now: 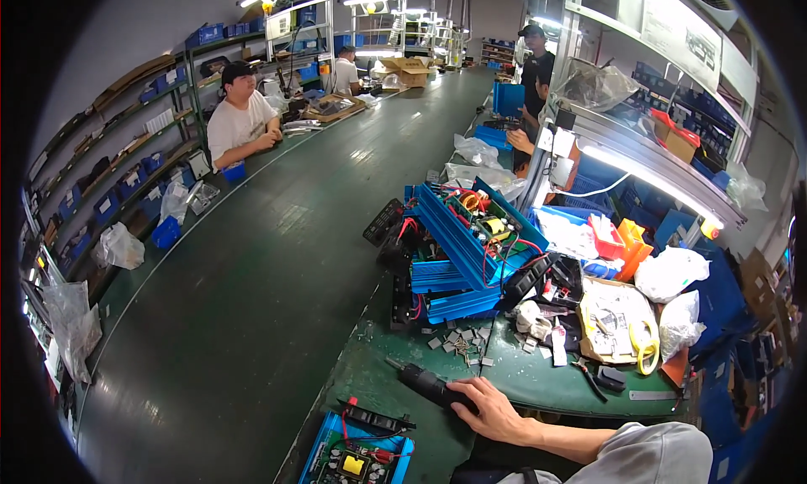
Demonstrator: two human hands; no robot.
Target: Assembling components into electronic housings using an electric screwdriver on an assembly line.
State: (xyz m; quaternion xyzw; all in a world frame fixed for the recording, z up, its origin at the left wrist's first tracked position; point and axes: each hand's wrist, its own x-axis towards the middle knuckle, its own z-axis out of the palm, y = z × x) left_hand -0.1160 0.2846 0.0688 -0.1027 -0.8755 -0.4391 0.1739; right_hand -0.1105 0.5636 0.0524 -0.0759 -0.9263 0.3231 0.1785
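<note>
My right hand (492, 410) reaches in from the lower right, its fingers curled over the back end of a black electric screwdriver (427, 385). The tool lies low over the green bench, its bit pointing to the far left. Just left of it, at the lower edge, sits an open blue metal case (405, 459) with a circuit board, a yellow-wrapped part and red and black leads. A black end panel (375, 417) rests at that case's far side. My left hand is out of view.
Blue cases with boards and wires (471, 248) are piled beyond the tool. Small grey pads and screws (461, 343) lie scattered before the pile. Pliers (592, 380), yellow tape (645, 349) and a cardboard tray (614, 303) are to the right. Co-workers sit along the long green belt (252, 316).
</note>
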